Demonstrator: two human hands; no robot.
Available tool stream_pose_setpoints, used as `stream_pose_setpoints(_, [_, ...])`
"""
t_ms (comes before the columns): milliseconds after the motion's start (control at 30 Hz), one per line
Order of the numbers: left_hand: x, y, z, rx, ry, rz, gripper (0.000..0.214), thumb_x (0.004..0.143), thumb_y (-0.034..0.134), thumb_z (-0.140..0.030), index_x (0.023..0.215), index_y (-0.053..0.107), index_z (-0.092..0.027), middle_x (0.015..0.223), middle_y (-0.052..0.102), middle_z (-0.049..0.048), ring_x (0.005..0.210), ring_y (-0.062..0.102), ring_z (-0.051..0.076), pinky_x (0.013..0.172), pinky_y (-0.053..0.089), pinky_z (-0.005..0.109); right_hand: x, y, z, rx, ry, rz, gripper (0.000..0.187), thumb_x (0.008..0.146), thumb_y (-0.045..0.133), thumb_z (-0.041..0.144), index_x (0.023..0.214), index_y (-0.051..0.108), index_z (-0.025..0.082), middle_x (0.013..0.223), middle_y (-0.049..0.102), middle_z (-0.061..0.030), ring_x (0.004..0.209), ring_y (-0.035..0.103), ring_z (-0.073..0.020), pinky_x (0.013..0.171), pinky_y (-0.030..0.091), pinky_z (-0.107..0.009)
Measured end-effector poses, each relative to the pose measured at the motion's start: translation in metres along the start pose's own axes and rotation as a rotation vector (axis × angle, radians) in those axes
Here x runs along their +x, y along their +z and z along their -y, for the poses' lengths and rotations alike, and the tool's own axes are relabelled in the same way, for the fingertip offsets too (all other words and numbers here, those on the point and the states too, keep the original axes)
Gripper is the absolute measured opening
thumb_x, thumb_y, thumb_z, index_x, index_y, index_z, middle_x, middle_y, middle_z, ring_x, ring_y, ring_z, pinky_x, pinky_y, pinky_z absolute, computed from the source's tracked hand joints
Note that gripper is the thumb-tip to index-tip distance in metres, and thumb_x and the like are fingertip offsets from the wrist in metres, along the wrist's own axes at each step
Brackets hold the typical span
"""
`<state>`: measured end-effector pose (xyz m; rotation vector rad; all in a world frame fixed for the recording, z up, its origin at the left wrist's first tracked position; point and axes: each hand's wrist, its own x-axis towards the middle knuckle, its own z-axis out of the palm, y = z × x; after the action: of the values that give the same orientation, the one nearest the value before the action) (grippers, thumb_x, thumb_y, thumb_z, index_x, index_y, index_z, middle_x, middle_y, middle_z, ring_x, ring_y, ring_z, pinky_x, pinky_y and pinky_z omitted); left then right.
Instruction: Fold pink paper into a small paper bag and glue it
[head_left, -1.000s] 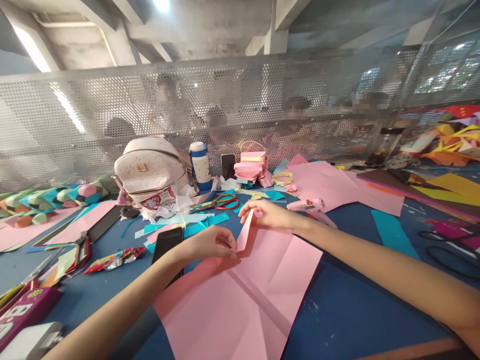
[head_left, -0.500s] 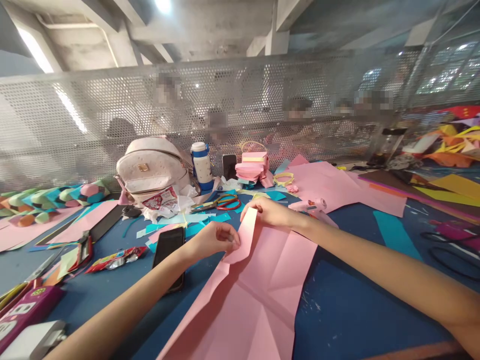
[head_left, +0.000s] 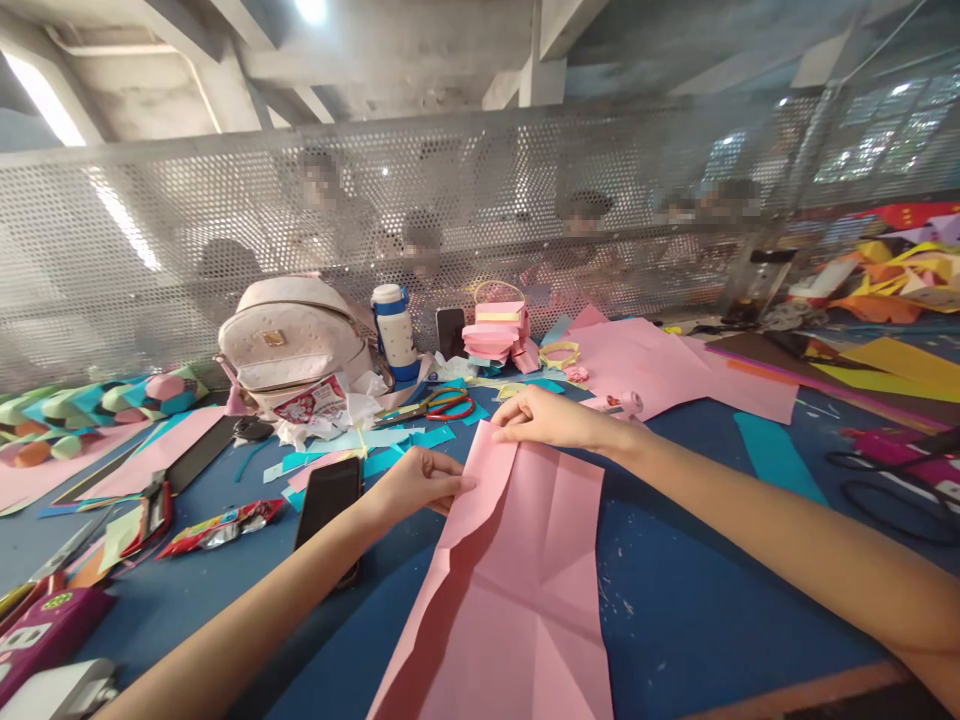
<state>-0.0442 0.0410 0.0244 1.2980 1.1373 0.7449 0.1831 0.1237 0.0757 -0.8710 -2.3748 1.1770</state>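
A long sheet of pink paper (head_left: 525, 580) with several crease lines lies before me, its left edge folded over toward the middle. My left hand (head_left: 427, 485) pinches that folded edge between thumb and fingers. At the far end, my right hand (head_left: 536, 415) grips the top of the fold, thumb on the near side. A dark phone (head_left: 330, 505) lies partly behind my left forearm. Past my hands are red-handled scissors (head_left: 448, 403) among blue paper scraps (head_left: 382, 458).
A pale backpack (head_left: 289, 335), a white bottle (head_left: 395, 330) and a pink paper model (head_left: 499, 335) stand along a perforated metal screen (head_left: 465, 180). Large pink sheets (head_left: 652, 365) lie at back right. A purple power strip (head_left: 49, 635) sits at left. People show behind the screen.
The paper's far edge has been turned down flatter, and the fold now lies along the left side. My right hand has shifted slightly. The whole view has drifted a little.
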Motion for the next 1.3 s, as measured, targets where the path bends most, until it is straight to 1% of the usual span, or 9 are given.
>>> stream_pose_setpoints(133, [-0.002,0.006,0.0,-0.032,0.044,-0.029,0.042,0.064,0.081,-0.052,0.064,0.067,-0.013,0.063,0.067,0.0027,0.057,0.063,0.014,0.062,0.052,0.026,0.0,0.005,-0.001,-0.02,-0.025,0.01,0.026,0.08,0.066,0.038,0.084,0.074,0.014,0.064,0.058,0.002,0.056,0.042,-0.0092,0.054,0.029,-0.024])
stream_pose_setpoints(300, [-0.003,0.015,0.003,-0.03,0.123,-0.078,0.043,0.065,0.083,-0.046,0.05,0.061,-0.013,0.048,0.054,-0.0022,0.046,0.048,0.008,0.048,0.039,0.018,0.003,0.014,-0.003,-0.035,-0.079,-0.018,0.027,0.084,0.063,0.038,0.089,0.075,0.015,0.068,0.064,0.0005,0.059,0.049,-0.011,0.056,0.033,-0.024])
stream_pose_setpoints(433, [-0.004,0.018,0.008,-0.046,0.096,-0.037,0.037,0.066,0.083,-0.044,0.057,0.066,-0.013,0.052,0.057,-0.0018,0.048,0.049,0.008,0.051,0.04,0.019,0.007,0.018,-0.008,-0.05,-0.137,-0.075,0.023,0.085,0.063,0.035,0.084,0.076,0.016,0.079,0.071,-0.0031,0.072,0.061,-0.0163,0.064,0.042,-0.026])
stream_pose_setpoints(533, [-0.004,0.014,0.014,-0.067,0.039,0.025,0.037,0.063,0.085,-0.044,0.067,0.071,-0.011,0.06,0.065,0.003,0.051,0.056,0.011,0.053,0.043,0.021,0.006,0.013,-0.003,-0.051,-0.184,-0.14,0.02,0.088,0.061,0.031,0.097,0.074,0.018,0.096,0.073,-0.0046,0.089,0.064,-0.0193,0.076,0.046,-0.029])
stream_pose_setpoints(667, [-0.002,0.009,0.019,-0.129,0.038,-0.004,0.042,0.064,0.084,-0.05,0.073,0.074,-0.01,0.066,0.07,0.0059,0.055,0.061,0.012,0.055,0.046,0.02,-0.009,0.003,0.021,-0.3,-0.47,-0.169,0.025,0.088,0.061,0.017,0.111,0.067,0.024,0.124,0.063,-0.0042,0.117,0.053,-0.0203,0.099,0.04,-0.036])
stream_pose_setpoints(767, [0.0,0.009,0.02,-0.186,0.058,-0.046,0.043,0.065,0.084,-0.051,0.079,0.075,-0.011,0.067,0.07,0.005,0.057,0.062,0.011,0.058,0.048,0.019,-0.02,0.006,0.034,-0.582,-0.584,0.053,0.026,0.082,0.067,0.013,0.105,0.068,0.025,0.112,0.064,-0.0031,0.106,0.054,-0.0212,0.098,0.039,-0.038])
stream_pose_setpoints(833, [-0.001,0.011,0.019,-0.22,0.069,-0.051,0.042,0.066,0.084,-0.05,0.083,0.076,-0.012,0.068,0.071,0.0055,0.059,0.063,0.011,0.059,0.048,0.019,-0.021,0.013,0.034,-0.694,-0.593,0.087,0.03,0.078,0.074,0.016,0.106,0.067,0.023,0.107,0.064,-0.0037,0.104,0.053,-0.0228,0.094,0.04,-0.038])
stream_pose_setpoints(1000, [-0.007,0.018,0.018,-0.28,0.093,-0.054,0.04,0.073,0.08,-0.046,0.092,0.076,-0.011,0.075,0.074,0.008,0.063,0.066,0.013,0.062,0.051,0.02,-0.01,0.029,0.018,-0.757,-0.655,0.025,0.002,0.085,0.07,0.02,0.087,0.07,0.02,0.09,0.065,-0.0023,0.093,0.053,-0.0195,0.087,0.041,-0.032])
stream_pose_setpoints(1300, [-0.009,0.023,0.015,-0.397,0.148,0.047,0.052,0.077,0.079,-0.035,0.123,0.064,-0.015,0.103,0.075,0.0127,0.089,0.072,0.023,0.084,0.054,0.032,-0.006,0.03,0.006,-0.824,-0.661,-0.07,0.015,0.095,0.059,0.021,0.084,0.069,0.018,0.087,0.066,-0.0026,0.082,0.051,-0.0177,0.08,0.038,-0.032])
